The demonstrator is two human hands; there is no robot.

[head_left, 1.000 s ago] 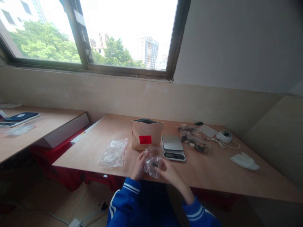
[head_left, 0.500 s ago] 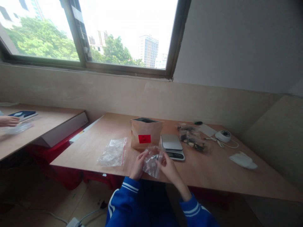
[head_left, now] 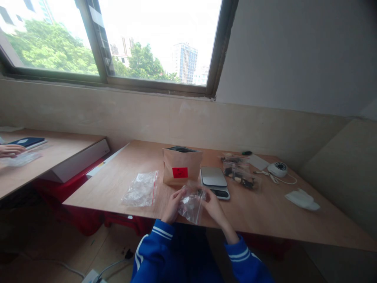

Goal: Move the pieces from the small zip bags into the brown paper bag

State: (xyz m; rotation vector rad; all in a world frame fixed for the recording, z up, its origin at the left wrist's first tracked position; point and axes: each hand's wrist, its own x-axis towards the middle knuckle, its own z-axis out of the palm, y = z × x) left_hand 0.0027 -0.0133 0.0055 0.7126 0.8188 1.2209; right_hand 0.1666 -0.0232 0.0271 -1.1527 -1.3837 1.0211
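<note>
My left hand [head_left: 172, 203] and my right hand [head_left: 214, 205] both pinch the top of a small clear plastic bag [head_left: 191, 206] with small dark pieces in it. The bag hangs between them above the near edge of the wooden table [head_left: 273, 216]. Just behind the bag stands a brown paper pouch [head_left: 182, 171] with a red label, its top open. A small digital scale [head_left: 214, 181] lies to the right of the pouch. Both my sleeves are blue with white stripes.
A pile of clear zip bags [head_left: 140, 190] lies left of my hands. More clear bags with dark pieces [head_left: 240, 173], a white round device [head_left: 277, 169] with a cable and a white cloth [head_left: 301, 199] lie to the right. Another person's hand [head_left: 10, 150] rests on the left table.
The bag has been lifted and shifted a little between my hands, and my right hand now grips its upper right corner. Another person's hand came into view at the far left.
</note>
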